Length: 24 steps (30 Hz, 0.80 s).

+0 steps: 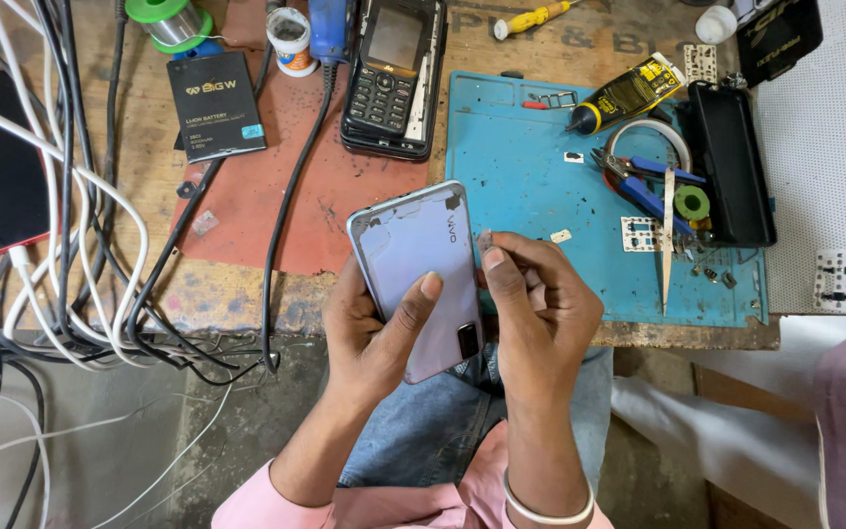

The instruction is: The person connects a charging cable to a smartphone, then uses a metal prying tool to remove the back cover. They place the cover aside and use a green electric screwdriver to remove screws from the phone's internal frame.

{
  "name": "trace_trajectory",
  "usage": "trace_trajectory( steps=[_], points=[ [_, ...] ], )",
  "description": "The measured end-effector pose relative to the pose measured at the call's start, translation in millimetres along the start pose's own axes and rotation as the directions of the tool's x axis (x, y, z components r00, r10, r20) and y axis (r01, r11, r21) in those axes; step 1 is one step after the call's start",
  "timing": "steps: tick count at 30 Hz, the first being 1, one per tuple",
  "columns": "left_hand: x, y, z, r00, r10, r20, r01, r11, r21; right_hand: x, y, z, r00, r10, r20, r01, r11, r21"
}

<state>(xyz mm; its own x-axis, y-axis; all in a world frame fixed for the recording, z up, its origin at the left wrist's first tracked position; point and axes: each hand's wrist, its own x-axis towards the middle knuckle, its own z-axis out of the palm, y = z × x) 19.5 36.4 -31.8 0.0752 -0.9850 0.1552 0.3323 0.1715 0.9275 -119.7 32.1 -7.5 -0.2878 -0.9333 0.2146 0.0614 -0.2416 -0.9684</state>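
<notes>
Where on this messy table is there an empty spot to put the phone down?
The blue mat is bare on its left half, between the keypad phone and the blue pliers. The red mat below the black battery is free too. The cables crowd the left.

A keypad phone (393,73), black battery (215,106) and blue pliers (643,184) lie on the bench.

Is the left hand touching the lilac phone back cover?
Touching. The head view shows the left hand gripping the lilac phone back cover from below, its thumb pressed flat on the cover's face.
</notes>
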Motion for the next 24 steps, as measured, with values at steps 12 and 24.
trace_trajectory(
  steps=[12, 24],
  points=[
    [-4.3, -2.4, -1.4, 0.999, -0.013, -0.030, 0.013, 1.000, 0.019, -8.3, -5.8, 10.7, 0.976, -0.216, -0.039, 0.191, 0.924, -0.332],
    [-4.1, -1.7, -1.6, 0.999, 0.009, -0.033, -0.009, 1.000, 0.026, -12.1, -4.2, 14.0, 0.909, -0.415, 0.027, 0.364, 0.763, -0.533]
  ],
)
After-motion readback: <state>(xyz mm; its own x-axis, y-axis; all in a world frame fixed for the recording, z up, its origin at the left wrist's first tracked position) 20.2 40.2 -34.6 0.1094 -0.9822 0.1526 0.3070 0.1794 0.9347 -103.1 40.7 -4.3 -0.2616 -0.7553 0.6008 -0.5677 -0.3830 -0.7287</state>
